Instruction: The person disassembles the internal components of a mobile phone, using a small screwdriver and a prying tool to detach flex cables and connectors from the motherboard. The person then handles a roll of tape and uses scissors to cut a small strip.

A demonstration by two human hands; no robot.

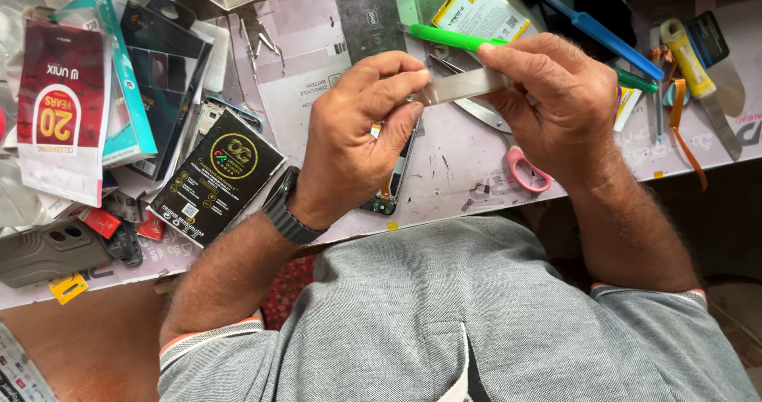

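**Peeling a clear strip over an opened phone**

Left hand (357, 132) and right hand (556, 92) close together, each pinched on an end of the clear strip (464, 85), held just above the opened phone (390, 181). Best kept taut and level, pulled evenly, no twisting. Little open room: scissors (516, 160) and green pen (452, 38) right beneath, black packet (216, 176) near left, table edge (444, 218) close to the body.

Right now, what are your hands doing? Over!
Left hand and right hand pinch opposite ends of a thin clear strip. Opened phone lies beneath on the table. Green tool, scissors close by.
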